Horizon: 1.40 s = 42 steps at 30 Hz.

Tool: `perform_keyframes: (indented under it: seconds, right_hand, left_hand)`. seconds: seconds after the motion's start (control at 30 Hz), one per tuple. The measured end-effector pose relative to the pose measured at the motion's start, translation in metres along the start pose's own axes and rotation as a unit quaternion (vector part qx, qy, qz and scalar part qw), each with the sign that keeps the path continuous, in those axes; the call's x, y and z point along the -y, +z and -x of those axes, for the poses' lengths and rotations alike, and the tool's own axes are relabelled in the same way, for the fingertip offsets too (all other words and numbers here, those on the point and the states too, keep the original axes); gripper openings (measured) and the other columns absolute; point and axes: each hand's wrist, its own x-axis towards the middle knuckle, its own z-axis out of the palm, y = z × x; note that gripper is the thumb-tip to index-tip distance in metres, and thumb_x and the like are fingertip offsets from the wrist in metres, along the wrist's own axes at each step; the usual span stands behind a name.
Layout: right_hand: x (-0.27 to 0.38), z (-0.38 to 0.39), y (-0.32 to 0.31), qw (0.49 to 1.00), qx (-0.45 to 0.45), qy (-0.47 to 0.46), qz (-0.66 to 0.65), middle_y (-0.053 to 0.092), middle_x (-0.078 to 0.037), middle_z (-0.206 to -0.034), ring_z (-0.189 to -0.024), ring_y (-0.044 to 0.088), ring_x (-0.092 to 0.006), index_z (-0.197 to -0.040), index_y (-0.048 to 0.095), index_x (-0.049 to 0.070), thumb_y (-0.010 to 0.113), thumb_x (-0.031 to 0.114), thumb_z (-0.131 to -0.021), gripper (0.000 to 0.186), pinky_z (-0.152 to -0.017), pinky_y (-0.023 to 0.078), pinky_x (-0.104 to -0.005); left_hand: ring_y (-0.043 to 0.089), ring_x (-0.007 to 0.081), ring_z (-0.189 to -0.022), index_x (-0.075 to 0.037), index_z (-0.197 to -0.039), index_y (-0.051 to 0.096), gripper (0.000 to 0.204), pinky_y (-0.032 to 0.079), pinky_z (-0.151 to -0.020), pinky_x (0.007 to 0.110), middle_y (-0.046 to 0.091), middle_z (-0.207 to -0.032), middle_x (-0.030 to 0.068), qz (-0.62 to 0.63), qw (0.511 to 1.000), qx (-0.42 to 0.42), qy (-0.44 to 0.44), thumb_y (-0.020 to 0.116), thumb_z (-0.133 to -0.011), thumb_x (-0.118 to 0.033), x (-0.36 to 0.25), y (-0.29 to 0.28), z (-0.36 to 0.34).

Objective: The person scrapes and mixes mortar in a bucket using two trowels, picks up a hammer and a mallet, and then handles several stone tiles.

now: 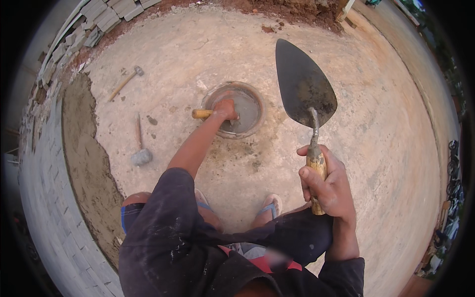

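My right hand (324,183) is wrapped round the wooden handle of a pointed trowel (304,81). The dark blade is raised and points away from me, with grit near its neck. My left hand (226,109) reaches into a round basin (261,116) of grey, cloudy water on the ground. Its fingers look curled downward, and what they hold is hidden. A wooden handle (202,114) sticks out over the basin's left rim, passing by my left wrist; the tool's other end is out of sight.
Left of the basin lie a hammer (126,84) and a mallet (140,143) with a pale head. Beyond them runs a strip of damp sand (84,133) beside laid grey pavers (54,183). Paver stacks (101,17) stand at far left, reddish soil (297,10) at the back.
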Motion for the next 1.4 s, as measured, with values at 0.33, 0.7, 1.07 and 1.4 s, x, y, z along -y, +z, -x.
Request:
perform_keyframes:
  seconds: [0.33,0.7,1.07,1.4]
  right_hand:
    - [-0.003,-0.002,0.003,1.0,-0.005,-0.001,-0.02,0.055,0.0,-0.069,-0.051,0.052,-0.007,-0.118,0.053,0.001,0.071,0.024,-0.094,0.038,-0.049,0.043,-0.0246]
    - [-0.007,0.001,0.009,0.999,-0.019,-0.023,0.026,0.055,-0.001,-0.066,-0.05,0.053,-0.008,-0.117,0.052,0.0,0.069,0.022,-0.093,0.037,-0.048,0.044,-0.0263]
    - [-0.014,0.003,0.016,0.998,0.0,-0.023,0.062,0.054,-0.002,-0.069,-0.05,0.051,-0.0093,-0.116,0.056,0.002,0.067,0.019,-0.095,0.03,-0.047,0.043,-0.0259]
    - [-0.029,-0.043,0.029,0.984,0.062,-0.031,0.166,0.055,-0.002,-0.072,-0.057,0.055,-0.0094,-0.127,0.056,0.003,0.068,0.025,-0.096,0.04,-0.052,0.047,-0.027]
  left_hand:
    - [0.071,0.032,-0.091,0.007,-0.099,0.073,0.047,0.054,-0.083,0.04,0.073,-0.101,0.0199,-0.043,0.978,0.106,0.173,0.072,-0.088,-0.039,0.04,-0.036,0.007]
    - [0.062,0.0139,-0.078,-0.002,-0.11,0.065,0.023,0.052,-0.068,0.032,0.063,-0.085,0.0034,0.281,0.94,0.162,0.109,0.064,-0.097,-0.02,0.086,-0.085,0.066]
    - [0.056,0.0095,-0.073,-0.008,-0.117,0.06,0.022,0.052,-0.065,0.03,0.055,-0.087,-0.0009,0.46,0.872,0.161,0.052,0.054,-0.103,-0.024,0.129,-0.015,0.146]
    - [0.069,0.0294,-0.087,0.002,-0.114,0.06,0.047,0.054,-0.076,0.043,0.067,-0.089,0.0207,0.371,0.925,0.079,-0.005,0.049,-0.104,-0.043,0.122,0.035,0.142]
